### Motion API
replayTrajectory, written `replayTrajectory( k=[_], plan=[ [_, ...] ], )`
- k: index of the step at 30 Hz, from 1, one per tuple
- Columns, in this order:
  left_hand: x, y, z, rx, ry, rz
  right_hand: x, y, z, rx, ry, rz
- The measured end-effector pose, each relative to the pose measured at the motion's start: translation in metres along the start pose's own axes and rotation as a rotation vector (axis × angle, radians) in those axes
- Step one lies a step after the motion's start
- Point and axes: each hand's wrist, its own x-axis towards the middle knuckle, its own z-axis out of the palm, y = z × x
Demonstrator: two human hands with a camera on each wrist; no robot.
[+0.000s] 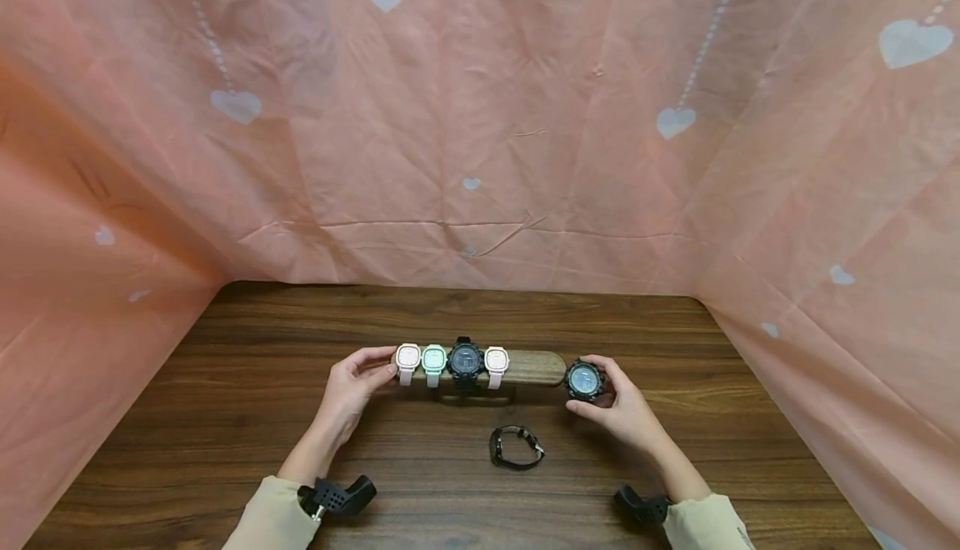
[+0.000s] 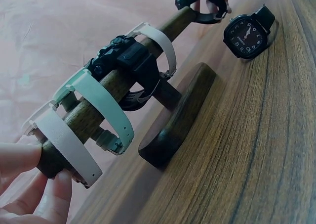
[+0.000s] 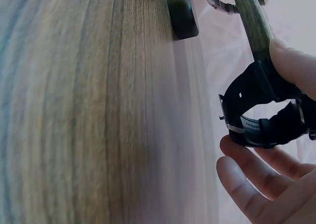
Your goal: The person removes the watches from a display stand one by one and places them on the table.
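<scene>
A wooden watch stand (image 1: 537, 367) carries a cream watch (image 1: 408, 357), a mint-green watch (image 1: 433, 359), a bulky black watch (image 1: 466, 360) and a pale pink watch (image 1: 497, 360) along its bar. My left hand (image 1: 349, 390) pinches the bar's left end, beside the cream watch. At the other end, my right hand (image 1: 621, 402) holds a second bulky black watch (image 1: 583, 380) between thumb and fingers. Its buckled strap (image 3: 252, 93) forms a loop right at the bar's tip; whether the tip sits inside the loop, I cannot tell.
A black watch with a squarish dial (image 2: 247, 35) lies on the wooden table (image 1: 420, 483) in front of the stand. The stand's base (image 2: 180, 117) rests on the table. Pink curtains (image 1: 465, 117) with white hearts hang behind and at both sides.
</scene>
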Motion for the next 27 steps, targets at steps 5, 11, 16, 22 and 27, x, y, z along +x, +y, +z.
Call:
replayTrajectory(
  k=[5, 11, 16, 22, 27],
  plan=[
    [-0.001, 0.000, 0.000, -0.003, -0.001, -0.002, -0.005, 0.004, -0.002, -0.039, 0.003, -0.017],
    [-0.001, 0.000, 0.000, -0.007, -0.007, -0.009, -0.011, 0.003, -0.004, -0.095, 0.032, -0.042],
    [-0.001, 0.000, 0.000, -0.006, -0.003, -0.011, -0.017, -0.001, -0.005, -0.129, 0.034, -0.028],
    [0.000, 0.000, 0.000, 0.001, 0.002, -0.009, -0.025, -0.021, -0.007, -0.174, 0.028, -0.039],
    [0.000, -0.001, 0.001, -0.003, 0.003, -0.006, -0.028, -0.009, -0.008, -0.178, 0.025, -0.036]
  ],
)
